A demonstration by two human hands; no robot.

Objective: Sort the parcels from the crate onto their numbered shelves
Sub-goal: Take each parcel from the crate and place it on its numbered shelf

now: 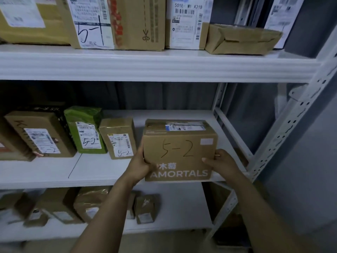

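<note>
**rackfan:** what's the room like?

**me:** White metal rack, grey wall behind. The box is at the front edge of the middle shelf, near its right end. My left grip and right grip curl round its lower corners. It reads "5-2" and "AMORTALS". The green parcel further left says "5-2" too, and a carton on the top shelf says "5-1".

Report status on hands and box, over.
Both gripping the box by its sides, left hand and right hand. Marked 5-2, at the middle shelf front edge. Nothing seen in its way; small parcel stands apart, left.
</note>
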